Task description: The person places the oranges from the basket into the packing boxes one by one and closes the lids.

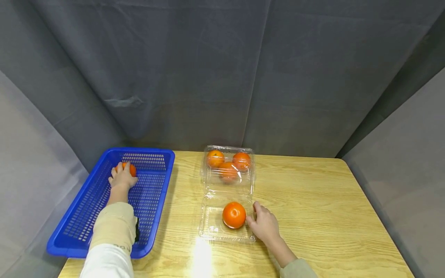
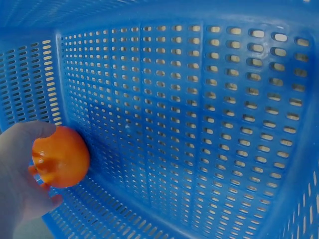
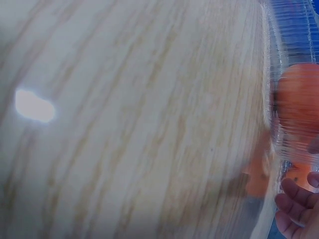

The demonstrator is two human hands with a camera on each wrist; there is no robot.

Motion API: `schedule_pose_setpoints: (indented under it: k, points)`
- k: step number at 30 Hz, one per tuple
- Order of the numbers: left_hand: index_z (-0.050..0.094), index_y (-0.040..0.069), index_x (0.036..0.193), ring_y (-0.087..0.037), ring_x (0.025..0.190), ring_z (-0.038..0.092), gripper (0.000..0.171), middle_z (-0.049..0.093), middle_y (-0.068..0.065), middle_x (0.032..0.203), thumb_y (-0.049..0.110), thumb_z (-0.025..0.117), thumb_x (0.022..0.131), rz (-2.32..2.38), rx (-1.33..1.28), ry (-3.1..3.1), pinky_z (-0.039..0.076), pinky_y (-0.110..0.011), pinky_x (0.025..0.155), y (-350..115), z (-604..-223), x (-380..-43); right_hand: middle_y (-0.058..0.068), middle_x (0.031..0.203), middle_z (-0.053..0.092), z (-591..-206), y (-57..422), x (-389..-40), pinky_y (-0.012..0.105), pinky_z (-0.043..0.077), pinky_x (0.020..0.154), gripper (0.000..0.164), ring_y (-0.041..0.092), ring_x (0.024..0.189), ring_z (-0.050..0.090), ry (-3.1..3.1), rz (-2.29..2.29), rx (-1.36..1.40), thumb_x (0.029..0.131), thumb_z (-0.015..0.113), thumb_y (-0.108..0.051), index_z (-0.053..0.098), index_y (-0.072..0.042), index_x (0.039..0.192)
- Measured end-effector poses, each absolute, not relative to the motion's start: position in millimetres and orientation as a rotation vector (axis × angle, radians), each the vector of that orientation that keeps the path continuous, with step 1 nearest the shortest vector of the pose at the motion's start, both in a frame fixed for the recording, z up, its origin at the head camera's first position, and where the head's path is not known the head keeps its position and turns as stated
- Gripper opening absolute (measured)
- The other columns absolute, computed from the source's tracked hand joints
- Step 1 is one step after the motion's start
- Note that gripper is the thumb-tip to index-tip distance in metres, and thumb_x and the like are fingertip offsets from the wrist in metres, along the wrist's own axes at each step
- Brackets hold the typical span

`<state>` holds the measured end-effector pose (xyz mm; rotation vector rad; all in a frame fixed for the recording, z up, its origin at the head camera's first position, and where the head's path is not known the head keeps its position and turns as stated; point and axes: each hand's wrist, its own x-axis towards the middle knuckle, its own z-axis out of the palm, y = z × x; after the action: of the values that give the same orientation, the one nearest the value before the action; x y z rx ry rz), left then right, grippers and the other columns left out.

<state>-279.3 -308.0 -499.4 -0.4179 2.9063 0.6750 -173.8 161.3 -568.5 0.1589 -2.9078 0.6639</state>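
Observation:
Inside the blue basket (image 1: 167, 185), at its far left corner, my left hand (image 1: 122, 180) grips an orange (image 2: 67, 157), thumb on one side and fingers round the other. A clear plastic clamshell box (image 1: 212, 218) lies unfolded at the middle of the table. One orange (image 1: 234, 215) sits in its near half. Three more oranges (image 1: 228, 172) show through clear plastic at the far half. My right hand (image 1: 267, 224) is at the box's right edge, fingers loosely bent and thumb close to the near orange. Through the ridged wall, that orange (image 3: 299, 97) shows in the right wrist view.
The wooden table (image 1: 320, 208) extends to the right of the box, and a strip of it separates box and basket. A dark grey curtain (image 1: 194, 77) hangs behind the table's far edge. Grey panels (image 1: 410, 143) stand at both sides.

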Motion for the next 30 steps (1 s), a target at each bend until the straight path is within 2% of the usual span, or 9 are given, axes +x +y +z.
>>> schedule_pose_setpoints:
  k: [6,23,30]
  points:
    - [0.021,-0.004,0.138,-0.056,0.121,0.012,0.068,0.01,-0.032,0.138,0.016,0.055,0.082,0.667,-0.476,2.959,0.018,-0.067,0.095,-308.4,-499.6,-278.4,-0.002,0.063,0.043,-568.0,161.0,-173.5,0.03,0.035,0.049,0.029,0.015,0.055,0.041,-2.911,0.679,0.155,0.071,0.065,-0.026,0.052,-0.009,0.09]
    - [0.021,0.0,0.139,-0.062,0.12,0.009,0.073,0.008,-0.034,0.136,0.016,0.059,0.079,0.658,-0.582,2.947,0.022,-0.069,0.092,-313.1,-510.2,-277.1,-0.002,0.061,0.041,-568.9,161.5,-173.1,0.029,0.032,0.047,0.028,0.016,0.054,0.039,-2.917,0.675,0.147,0.071,0.065,-0.027,0.05,-0.01,0.088]
    - [0.021,0.001,0.139,-0.062,0.12,0.009,0.073,0.01,-0.035,0.134,0.016,0.06,0.079,0.647,-0.596,2.94,0.028,-0.069,0.09,-311.6,-511.3,-275.2,-0.002,0.061,0.041,-569.5,161.3,-173.4,0.029,0.032,0.047,0.028,0.016,0.054,0.039,-2.915,0.683,0.145,0.071,0.065,-0.027,0.05,-0.011,0.087]
